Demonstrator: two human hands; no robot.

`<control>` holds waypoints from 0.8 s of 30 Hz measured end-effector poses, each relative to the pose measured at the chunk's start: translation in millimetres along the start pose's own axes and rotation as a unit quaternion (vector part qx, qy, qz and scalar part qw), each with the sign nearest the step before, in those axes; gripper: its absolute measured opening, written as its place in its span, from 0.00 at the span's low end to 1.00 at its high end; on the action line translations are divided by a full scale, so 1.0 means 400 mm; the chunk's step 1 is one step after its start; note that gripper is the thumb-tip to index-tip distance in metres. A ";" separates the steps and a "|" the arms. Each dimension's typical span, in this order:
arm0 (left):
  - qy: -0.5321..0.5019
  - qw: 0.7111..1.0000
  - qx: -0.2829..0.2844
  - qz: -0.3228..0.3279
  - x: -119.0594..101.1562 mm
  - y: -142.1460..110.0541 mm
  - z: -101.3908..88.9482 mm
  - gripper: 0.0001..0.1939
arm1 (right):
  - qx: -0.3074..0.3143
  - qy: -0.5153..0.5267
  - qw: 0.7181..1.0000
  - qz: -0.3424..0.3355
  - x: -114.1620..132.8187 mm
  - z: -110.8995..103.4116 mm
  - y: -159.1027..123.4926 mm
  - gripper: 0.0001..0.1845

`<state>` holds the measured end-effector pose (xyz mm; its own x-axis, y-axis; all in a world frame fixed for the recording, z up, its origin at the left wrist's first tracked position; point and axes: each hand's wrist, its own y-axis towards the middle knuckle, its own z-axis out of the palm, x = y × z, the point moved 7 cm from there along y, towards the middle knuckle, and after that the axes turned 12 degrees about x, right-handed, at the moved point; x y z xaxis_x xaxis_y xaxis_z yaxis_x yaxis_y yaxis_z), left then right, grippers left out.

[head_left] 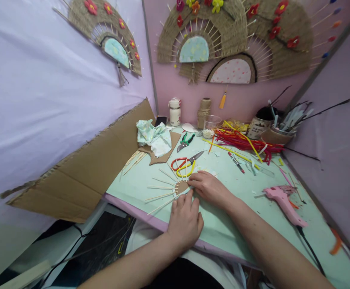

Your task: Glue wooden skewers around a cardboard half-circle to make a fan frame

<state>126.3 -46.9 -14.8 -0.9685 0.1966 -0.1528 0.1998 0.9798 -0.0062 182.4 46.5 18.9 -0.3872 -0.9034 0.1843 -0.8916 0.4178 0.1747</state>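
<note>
A small brown cardboard half-disc (181,188) with a pale lower edge lies on the table, and thin bamboo sticks (162,196) fan out from it to the left and away from me. My left hand (184,218) rests its outstretched fingertips along the near edge of the half-disc, palm down. At the right end of the same piece, my right hand (209,188) has its fingers drawn together; what lies under the fingertips is hidden. Just beyond the sticks are scissors (189,162) with red and yellow handles, partly crossed by the stick tips.
Green-handled pruners (185,141), patterned cloth (155,136) and a cardboard sheet (84,164) lie left and beyond. A pink glue gun (286,204) with a cord sits right. Red pipe cleaners (247,140), a twine spool (205,112) and a white bottle (175,111) stand behind. Woven fans (231,36) hang above.
</note>
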 end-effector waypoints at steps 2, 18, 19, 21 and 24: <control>-0.001 1.000 0.000 -0.001 0.000 0.000 0.000 0.18 | 0.000 0.001 1.000 -0.001 0.001 0.000 0.001 0.14; -0.001 1.000 -0.002 -0.001 0.001 0.001 -0.001 0.18 | 0.012 0.002 1.000 0.003 0.002 0.004 0.002 0.12; -0.001 1.000 -0.002 -0.001 0.000 0.001 -0.002 0.18 | 0.012 0.003 1.000 0.003 0.002 0.004 0.002 0.12; 0.000 1.000 -0.002 0.000 0.000 0.001 -0.002 0.18 | 0.010 0.003 1.000 0.007 0.000 0.004 0.001 0.12; 0.000 1.000 -0.006 0.001 0.000 0.000 -0.002 0.18 | 0.012 0.001 1.000 0.007 0.000 0.006 0.001 0.12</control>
<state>126.1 -46.8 -13.9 -0.9680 0.1991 -0.1526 0.2006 0.9797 0.0058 181.5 46.5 16.6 -0.3994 -0.8970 0.1894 -0.8911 0.4284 0.1497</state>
